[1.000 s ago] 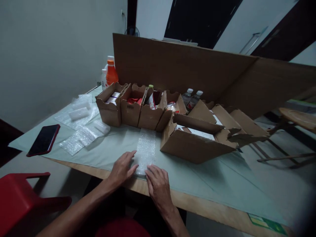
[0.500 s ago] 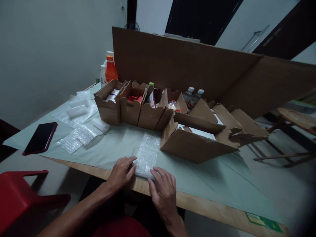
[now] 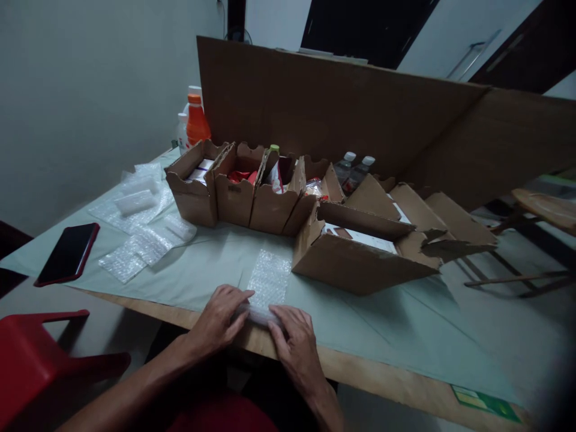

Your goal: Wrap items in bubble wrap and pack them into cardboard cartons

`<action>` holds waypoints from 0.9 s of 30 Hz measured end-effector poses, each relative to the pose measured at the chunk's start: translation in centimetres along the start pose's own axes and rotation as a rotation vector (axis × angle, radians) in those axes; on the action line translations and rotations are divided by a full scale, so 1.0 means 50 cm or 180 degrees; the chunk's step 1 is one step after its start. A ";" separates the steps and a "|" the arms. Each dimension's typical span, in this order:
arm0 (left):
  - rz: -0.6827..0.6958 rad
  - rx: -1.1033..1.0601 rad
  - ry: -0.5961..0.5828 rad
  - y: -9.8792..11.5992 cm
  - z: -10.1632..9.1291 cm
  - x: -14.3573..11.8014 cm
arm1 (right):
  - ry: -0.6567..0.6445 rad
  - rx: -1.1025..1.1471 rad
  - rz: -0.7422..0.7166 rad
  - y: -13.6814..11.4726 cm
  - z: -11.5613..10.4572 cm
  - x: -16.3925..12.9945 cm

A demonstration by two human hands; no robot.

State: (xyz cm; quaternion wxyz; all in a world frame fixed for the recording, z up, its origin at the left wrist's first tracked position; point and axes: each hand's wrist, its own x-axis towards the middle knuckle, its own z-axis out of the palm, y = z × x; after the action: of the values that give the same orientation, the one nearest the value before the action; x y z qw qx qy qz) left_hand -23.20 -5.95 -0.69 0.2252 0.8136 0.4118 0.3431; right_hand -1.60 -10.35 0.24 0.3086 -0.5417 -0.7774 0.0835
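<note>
A strip of bubble wrap (image 3: 270,279) lies on the green cloth at the table's front edge, its near end folded or rolled over. My left hand (image 3: 225,313) grips the left end of that fold between thumb and fingers. At the right end, my right hand (image 3: 293,330) has its thumb and fingers closed on the same fold. Whether anything is inside the roll cannot be seen. More bubble wrap (image 3: 148,240) is spread to the left, some of it in rolled pieces (image 3: 135,203).
Cardboard bins (image 3: 234,204) holding packets and boxes line the back, with a wider cardboard box (image 3: 360,258) at right. Behind stand an orange bottle (image 3: 197,120), clear bottles (image 3: 359,174) and a cardboard panel (image 3: 315,96). A phone (image 3: 67,253) lies left; a red stool (image 3: 40,366) is below.
Both hands have curled the near end of the bubble wrap into a rounder roll, and the right hand has moved slightly left. The camera view has shifted a little.
</note>
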 end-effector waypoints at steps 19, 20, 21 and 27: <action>-0.0198 -0.0010 -0.0251 -0.003 -0.002 0.007 | 0.0050 -0.0093 0.0037 0.020 -0.016 -0.007; -0.0205 0.0096 -0.0204 -0.008 0.005 0.017 | 0.0136 -0.0217 -0.0001 0.018 -0.014 -0.007; -0.0212 0.0210 -0.0144 -0.013 0.012 0.028 | 0.0171 -0.0325 -0.0049 0.016 -0.011 -0.006; -0.0570 0.0114 0.0539 -0.010 0.029 0.053 | 0.0095 -0.0346 -0.0150 0.024 0.017 0.023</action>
State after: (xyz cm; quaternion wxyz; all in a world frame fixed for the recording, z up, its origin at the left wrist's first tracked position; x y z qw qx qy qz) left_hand -21.27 -3.61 -0.97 0.2047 0.7456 0.5065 0.3817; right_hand -1.43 -8.68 -0.55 0.2920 -0.5404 -0.7887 0.0258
